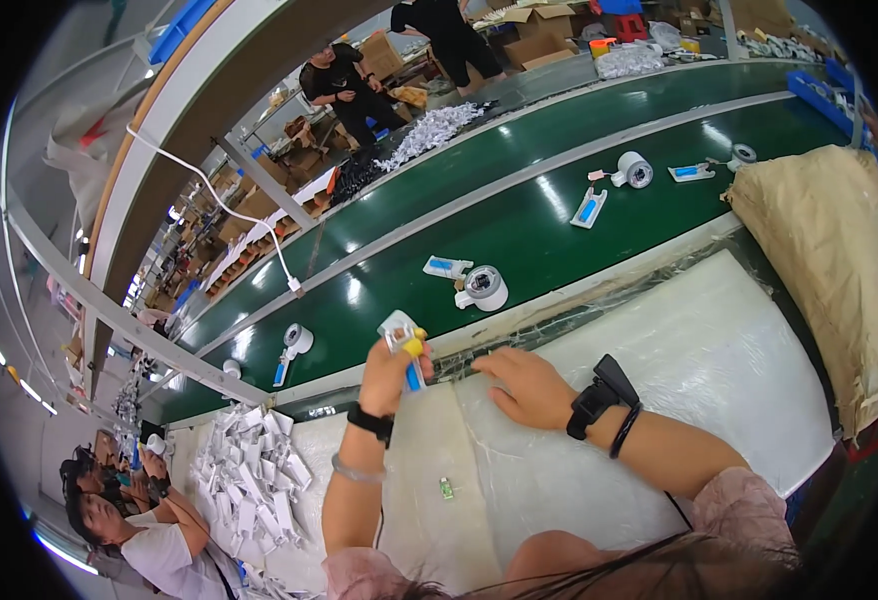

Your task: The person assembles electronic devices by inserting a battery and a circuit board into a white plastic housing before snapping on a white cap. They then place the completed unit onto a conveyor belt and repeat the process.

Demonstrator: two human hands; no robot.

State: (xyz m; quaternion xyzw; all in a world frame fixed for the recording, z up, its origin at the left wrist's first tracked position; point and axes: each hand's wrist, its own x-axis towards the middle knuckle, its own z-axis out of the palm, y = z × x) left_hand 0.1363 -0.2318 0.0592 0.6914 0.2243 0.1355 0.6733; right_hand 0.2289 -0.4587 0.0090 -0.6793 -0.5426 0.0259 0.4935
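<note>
Blue-and-white packet pinched in raised left hand

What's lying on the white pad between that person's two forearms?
In the head view, a small green piece lies alone on the white pad, between the left hand forearm and the right hand forearm. Nothing else sits there.

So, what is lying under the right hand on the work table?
Under the right hand lies a clear plastic sheet over white padding. The palm covers that spot, so anything small beneath it cannot be seen.
</note>
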